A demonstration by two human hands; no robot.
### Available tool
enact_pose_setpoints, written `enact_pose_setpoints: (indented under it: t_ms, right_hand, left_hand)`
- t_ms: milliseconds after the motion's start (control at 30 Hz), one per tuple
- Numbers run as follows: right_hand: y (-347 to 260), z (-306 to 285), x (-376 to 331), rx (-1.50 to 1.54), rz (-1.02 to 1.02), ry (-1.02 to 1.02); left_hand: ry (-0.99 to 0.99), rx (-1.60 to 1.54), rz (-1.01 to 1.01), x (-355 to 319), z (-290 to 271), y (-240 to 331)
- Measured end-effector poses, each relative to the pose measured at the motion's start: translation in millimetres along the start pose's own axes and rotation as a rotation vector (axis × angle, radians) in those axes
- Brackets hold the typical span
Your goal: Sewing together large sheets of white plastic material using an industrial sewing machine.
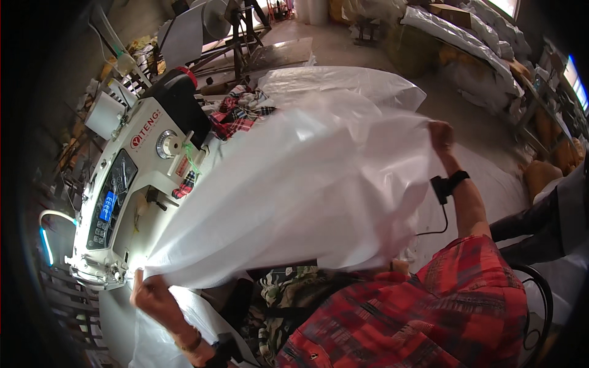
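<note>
1. Across the middle of the frame I held a big white sheet of thin fabric (294, 190) stretched in the air, so that it hung flat between my two hands and I could see its edge.
2. At the lower left, my left hand (150, 294) was pinching one corner of the sheet, fingers pressed together on it, just beside the front of the white sewing machine (132, 184).
3. At the upper right, my right hand (440, 135) was closed on the opposite corner, arm fully extended, to keep the sheet tight.
4. Behind the sheet, near the machine head, some red checked cloth (236, 116) lay on the table, partly covered.
5. More white material (343, 83) was lying further back, in the upper centre, apart from my hands.
</note>
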State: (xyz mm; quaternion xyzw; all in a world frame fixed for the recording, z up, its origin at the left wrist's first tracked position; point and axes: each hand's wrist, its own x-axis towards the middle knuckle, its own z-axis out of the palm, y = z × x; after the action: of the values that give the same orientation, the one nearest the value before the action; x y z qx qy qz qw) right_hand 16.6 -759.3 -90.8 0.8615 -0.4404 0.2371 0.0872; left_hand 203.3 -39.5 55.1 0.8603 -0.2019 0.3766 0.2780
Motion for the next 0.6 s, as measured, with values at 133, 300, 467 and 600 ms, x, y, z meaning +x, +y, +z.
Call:
enact_pose_setpoints:
  t_ms: [133,300,467,600]
  right_hand:
    - [149.8,69.4,-13.8,0.061,0.266,0.057]
    - [250.8,55.5,-60.1,0.201,0.763,0.03]
    - [257.0,40.8,-102.1,0.112,0.828,-0.158]
    - [208.6,86.7,-149.1,0.141,0.783,-0.369]
  left_hand:
    - [0.12,0.059,-0.274,-22.7,-41.2,-88.4]
    - [0.402,0.037,-0.486,-29.9,-114.5,-150.0]
    - [0.265,0.064,-0.524,-66.9,-104.7,-122.1]
    - [0.086,-0.083,-0.533,-97.6,-74.3,-72.1]
